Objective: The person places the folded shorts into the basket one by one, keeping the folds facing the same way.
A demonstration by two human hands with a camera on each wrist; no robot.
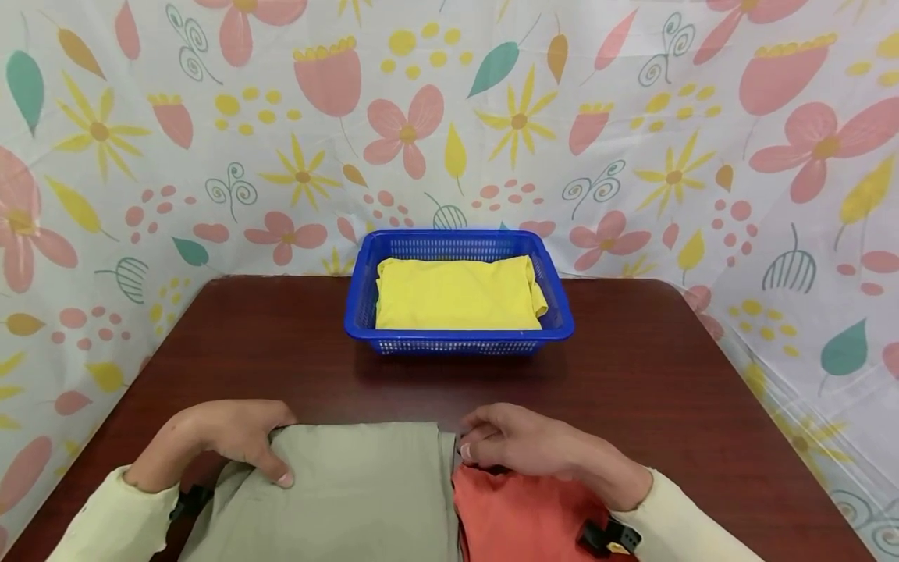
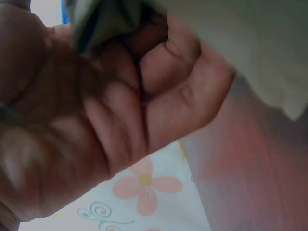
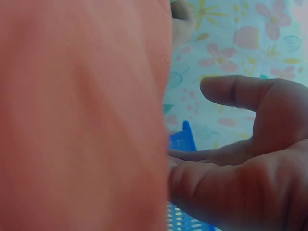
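A folded grey-green garment (image 1: 365,492) lies at the near side of the table. My left hand (image 1: 242,437) grips its left edge, thumb on top and fingers curled beneath; the left wrist view shows those fingers (image 2: 187,91) bent under the fabric. Against the right edge of the grey-green garment is my right hand (image 1: 527,441), above a red-orange garment (image 1: 534,507). In the right wrist view the thumb (image 3: 236,91) stands apart from the fingers, whose tips are hidden behind the red-orange cloth (image 3: 86,120).
A blue perforated basket (image 1: 460,336) stands at the table's far edge with a folded yellow garment (image 1: 453,293) in it. The dark brown table (image 1: 281,351) meets flower-patterned sheeting (image 1: 449,156) at the back and sides.
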